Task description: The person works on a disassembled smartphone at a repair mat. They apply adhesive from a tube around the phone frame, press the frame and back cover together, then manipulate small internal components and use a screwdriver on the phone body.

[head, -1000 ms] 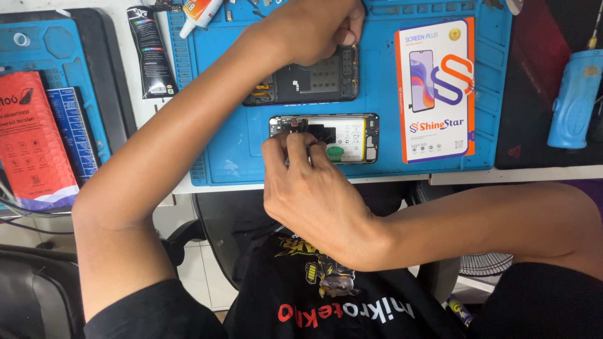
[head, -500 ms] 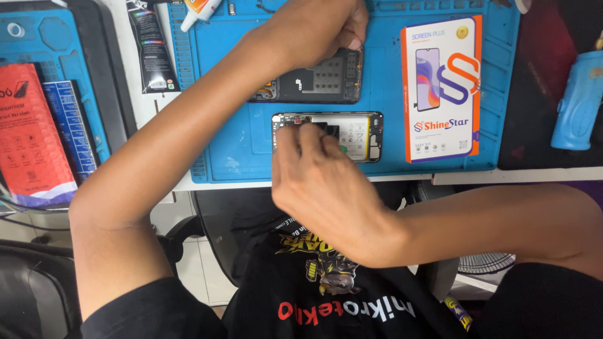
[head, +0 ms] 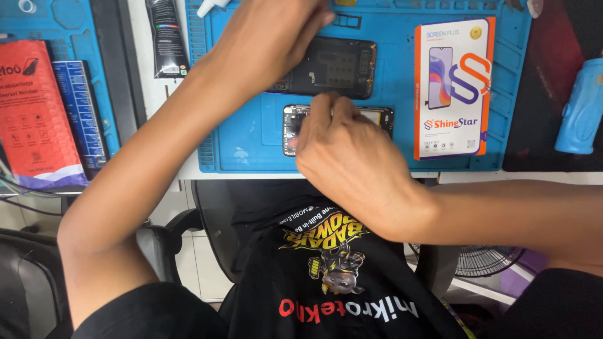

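Your right hand [head: 352, 157] presses fingertips onto the opened phone [head: 383, 117]; your left hand [head: 270, 37] rests fingers on the black back cover [head: 342, 66], grip unclear.

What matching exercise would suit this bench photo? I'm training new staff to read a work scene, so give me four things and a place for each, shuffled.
Things:
1. opened phone
2. black back cover
3. white box
4. red packet

Places:
A. far left, off the blue mat
B. right part of the mat, printed side up
C. under the right hand, near the mat's front edge
D. farther back on the mat, under the left hand

Pairs: 1-C, 2-D, 3-B, 4-A
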The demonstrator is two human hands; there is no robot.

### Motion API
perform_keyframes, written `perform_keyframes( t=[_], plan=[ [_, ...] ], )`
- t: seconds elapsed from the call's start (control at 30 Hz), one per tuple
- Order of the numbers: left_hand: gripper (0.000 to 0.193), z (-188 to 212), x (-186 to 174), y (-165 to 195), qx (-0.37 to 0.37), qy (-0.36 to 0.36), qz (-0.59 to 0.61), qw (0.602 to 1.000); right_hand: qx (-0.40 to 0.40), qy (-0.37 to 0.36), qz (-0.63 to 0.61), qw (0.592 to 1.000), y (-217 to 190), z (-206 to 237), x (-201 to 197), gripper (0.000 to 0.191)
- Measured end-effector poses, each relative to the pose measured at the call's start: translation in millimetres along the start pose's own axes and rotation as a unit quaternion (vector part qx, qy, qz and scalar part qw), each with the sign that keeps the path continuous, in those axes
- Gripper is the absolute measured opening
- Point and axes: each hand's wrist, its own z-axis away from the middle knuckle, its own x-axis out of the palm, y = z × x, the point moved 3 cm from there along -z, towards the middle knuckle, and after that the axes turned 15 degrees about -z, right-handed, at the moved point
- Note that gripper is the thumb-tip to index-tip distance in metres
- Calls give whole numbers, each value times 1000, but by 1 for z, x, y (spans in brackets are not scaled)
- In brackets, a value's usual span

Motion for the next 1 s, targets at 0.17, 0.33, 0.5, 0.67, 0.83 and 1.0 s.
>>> perform_keyframes(
  t=[0.17, 0.33, 0.5, 0.67, 0.83, 1.0],
  plan=[
    [28, 54, -63, 11, -57, -10, -45, 997, -19, 52, -122, 991, 6, 4, -16, 33],
    [34, 90, -82, 13, -196, -168, -129, 957, -26, -47, -110, 992, 20, -7, -4, 21],
    [35, 109, -76, 38, -118, -19, -91, 989, -60, -41, -159, 985, 26, -7, 1, 46],
    [15, 105, -42, 58, -56, 26, 28, 998, -67, -65, -226, 970, 26, -6, -3, 28],
    [24, 96, -26, 67, -34, 23, 102, 994, -42, -34, -292, 955, 40, 5, -10, 28],
    [13, 95, -26, 67, -42, 15, 99, 994, -19, -36, -341, 939, 48, 15, -15, 27]
  ],
)
